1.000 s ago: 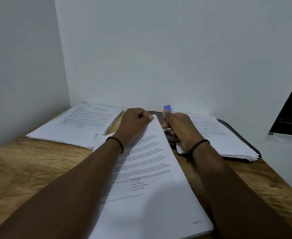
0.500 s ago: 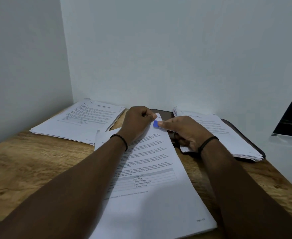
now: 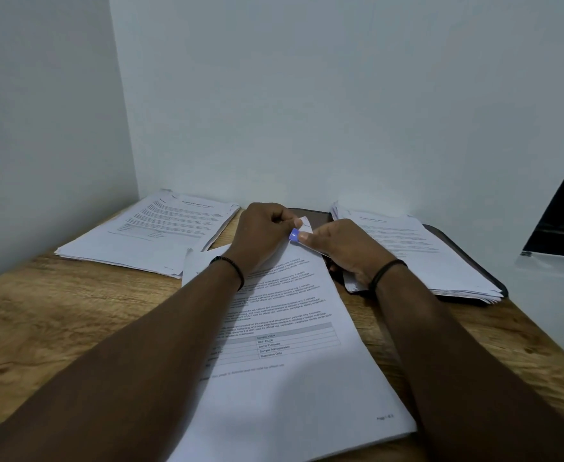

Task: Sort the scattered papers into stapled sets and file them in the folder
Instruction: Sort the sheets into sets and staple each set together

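Set in hand: a white printed paper set lies lengthwise in the middle of the brown wooden table.
Left hand: fingers curled, pinching the set's far corner.
Right hand: thumb and fingers pinch a small blue object against that corner; it looks like a clip or a tiny stapler, too small to tell.
Left pile: a white stack of printed sheets near the wall, not yet in the folder.
Folder: a dark flat folder lies under another white paper stack on the right.
Progress: roughly midway by my judgement; this set is being fastened, filing remains.
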